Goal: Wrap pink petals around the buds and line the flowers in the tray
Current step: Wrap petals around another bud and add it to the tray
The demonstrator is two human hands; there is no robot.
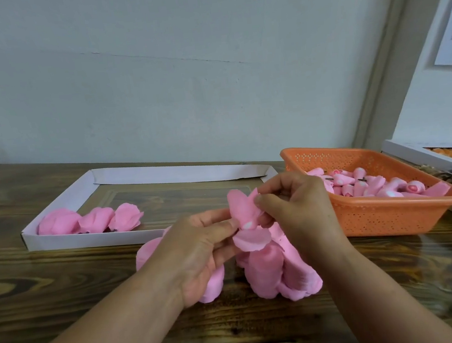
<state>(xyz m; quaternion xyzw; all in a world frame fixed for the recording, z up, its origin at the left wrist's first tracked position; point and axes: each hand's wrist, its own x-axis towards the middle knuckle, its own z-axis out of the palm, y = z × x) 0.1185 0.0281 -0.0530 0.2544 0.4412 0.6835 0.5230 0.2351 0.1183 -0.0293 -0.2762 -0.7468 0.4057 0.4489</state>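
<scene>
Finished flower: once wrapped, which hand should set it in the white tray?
Left, probably. The left hand pinches the flower at its base, and the white tray with three finished flowers lies on that side.

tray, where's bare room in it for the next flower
The white tray is free from the three finished flowers at its left end rightward to its right wall. Crowded: the loose petals under both hands, and the orange basket of buds.

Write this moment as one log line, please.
step: wrapping petal on bud | left hand: holds flower | right hand: pinches petal | tray: three flowers
</scene>
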